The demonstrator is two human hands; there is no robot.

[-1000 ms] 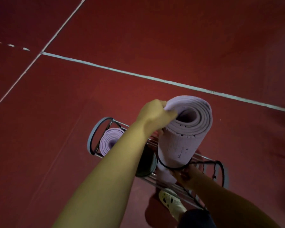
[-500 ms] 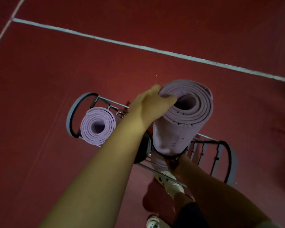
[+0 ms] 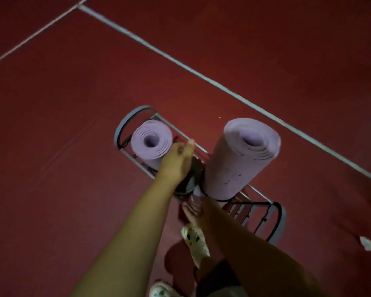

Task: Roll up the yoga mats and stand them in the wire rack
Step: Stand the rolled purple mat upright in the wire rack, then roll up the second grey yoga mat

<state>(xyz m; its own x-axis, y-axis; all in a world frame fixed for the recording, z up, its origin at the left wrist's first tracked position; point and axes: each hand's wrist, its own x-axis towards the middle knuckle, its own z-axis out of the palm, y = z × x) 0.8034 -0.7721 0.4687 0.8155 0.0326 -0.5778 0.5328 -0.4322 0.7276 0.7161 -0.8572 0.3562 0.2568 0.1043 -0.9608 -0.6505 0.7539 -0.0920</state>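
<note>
Red floor (image 3: 73,146) — left hand (image 3: 177,161) off mat (image 3: 240,157)

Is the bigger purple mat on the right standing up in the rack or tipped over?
Standing, leaning slightly. The bigger mat is rolled, its spiral end facing up, its lower end inside the wire rack. Whether it sits fully down cannot be told.

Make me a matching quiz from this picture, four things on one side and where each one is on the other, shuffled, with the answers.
Things
1. tall mat
2. short mat
3. left hand
4. right hand

Places
A. at the tall mat's base
B. in the rack's far end section
C. between the two mats, fingers straight
D. standing in the rack's middle, strap round its lower part

Pairs: 1-D, 2-B, 3-C, 4-A
</note>
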